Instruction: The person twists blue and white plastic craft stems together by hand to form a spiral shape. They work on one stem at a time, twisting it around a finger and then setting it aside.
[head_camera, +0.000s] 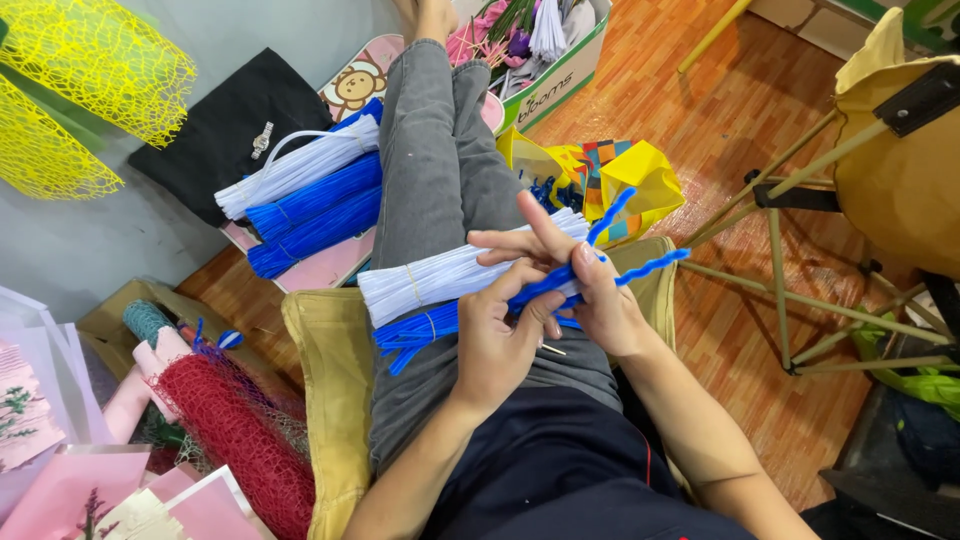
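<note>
Both hands — left hand, right hand — pinch together on blue pipe cleaners, mid-twist; next needs a tighter wind, I'd say.

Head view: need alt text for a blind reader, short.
Both hands, left hand and right hand, twist a blue pipe cleaner over the person's lap. Bundles of white pipe cleaners and blue ones lie across the grey trousers.
</note>
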